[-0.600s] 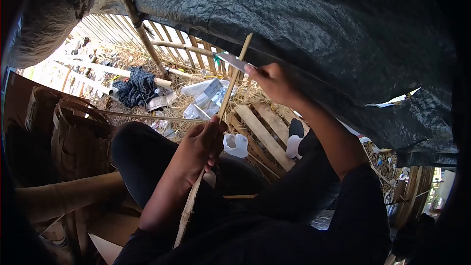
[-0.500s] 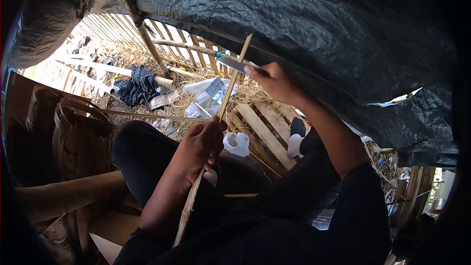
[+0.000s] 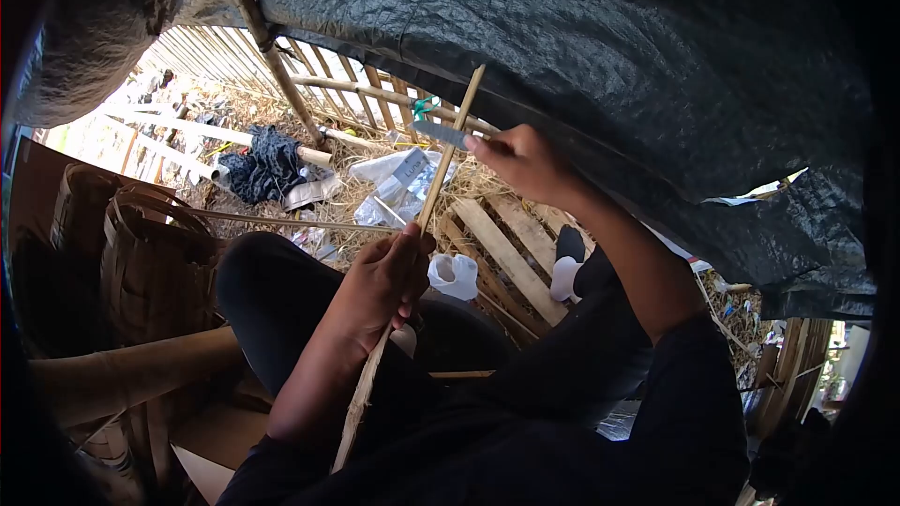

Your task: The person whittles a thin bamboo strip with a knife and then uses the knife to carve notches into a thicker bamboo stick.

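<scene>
A long, pale bamboo strip point(image 3: 443, 173) slants up from my lap toward the dark tarp. My left hand point(image 3: 389, 272) is closed around it near its middle, thumb on top. In my right hand point(image 3: 520, 164) is a knife point(image 3: 439, 134), its handle hidden by my fingers. The knife's grey blade points left and lies across the upper part of the strip. Below my left hand, the strip's lower end looks rough and frayed.
A black tarp point(image 3: 600, 47) hangs ahead and to the right. Woven bamboo baskets point(image 3: 155, 262) stand at left above a thick bamboo pole point(image 3: 136, 375). Wooden slats point(image 3: 511, 258), a white plastic container point(image 3: 453, 275) and a dark cloth point(image 3: 269, 164) lie on the littered ground.
The knife has shifted slightly down along the strip, and its blade has tilted a little. My left hand and the strip stay almost in place.
</scene>
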A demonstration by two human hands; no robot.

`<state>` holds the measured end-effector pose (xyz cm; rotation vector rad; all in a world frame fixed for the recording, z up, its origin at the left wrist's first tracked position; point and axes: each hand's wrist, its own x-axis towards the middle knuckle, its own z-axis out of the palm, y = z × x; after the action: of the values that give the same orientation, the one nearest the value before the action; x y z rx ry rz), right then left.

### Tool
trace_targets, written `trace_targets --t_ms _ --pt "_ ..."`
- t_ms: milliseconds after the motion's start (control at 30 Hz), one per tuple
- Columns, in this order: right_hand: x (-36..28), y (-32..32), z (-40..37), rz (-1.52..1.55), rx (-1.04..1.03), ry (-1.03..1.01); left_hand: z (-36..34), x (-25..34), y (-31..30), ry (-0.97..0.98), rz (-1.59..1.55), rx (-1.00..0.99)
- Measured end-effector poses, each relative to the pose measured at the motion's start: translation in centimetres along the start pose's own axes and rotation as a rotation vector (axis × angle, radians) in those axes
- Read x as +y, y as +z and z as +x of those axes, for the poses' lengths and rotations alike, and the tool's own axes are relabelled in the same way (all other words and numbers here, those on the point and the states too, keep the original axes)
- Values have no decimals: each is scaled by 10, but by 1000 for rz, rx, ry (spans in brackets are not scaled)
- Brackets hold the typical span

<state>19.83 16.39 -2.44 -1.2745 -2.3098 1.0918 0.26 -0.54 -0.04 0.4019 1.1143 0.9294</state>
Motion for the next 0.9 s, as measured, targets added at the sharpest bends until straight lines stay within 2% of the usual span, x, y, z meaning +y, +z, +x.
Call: trace_targets --t_ms 33,100,167,200,233,300,367,433,467,500,567,600,633,700,767,833,900 --pt "4 -3 6 29 102 -9 1 -2 0 21 11 -27" --pt "5 -19 11 27 85 117 1 -1 0 51 22 -59" --pt "-5 1 0 35 115 18 0 2 2 25 -5 -49" --pt "-6 6 -4 58 87 -112 0 2 2 23 -5 -46" --pt "-7 3 -2 62 90 -111 0 2 2 23 6 -31" --pt "-6 -11 8 76 54 103 0 2 2 20 20 -15" --pt "-2 -12 9 82 95 104 1 3 2 37 -17 -56" --pt "-13 5 -4 45 59 -65 1 3 1 27 -10 -41" --pt "-12 12 -4 129 92 -121 1 2 -1 9 -2 -24" --pt "-8 8 0 135 93 -118 2 2 -1 4 2 -22" --pt "4 -10 15 150 53 107 4 2 1 28 47 -28" --pt "4 -9 18 173 83 142 4 1 1 30 47 -30" --pt "3 -5 14 171 87 140 4 1 0 24 37 -29" --pt "-2 15 2 125 44 -20 5 0 -1 12 24 -19" --pt "4 9 7 140 -32 60 7 0 -3 28 64 -33" --pt "6 -3 19 185 53 110 6 3 1 27 60 -20" --pt "14 11 15 177 101 52 7 6 3 30 55 -11"
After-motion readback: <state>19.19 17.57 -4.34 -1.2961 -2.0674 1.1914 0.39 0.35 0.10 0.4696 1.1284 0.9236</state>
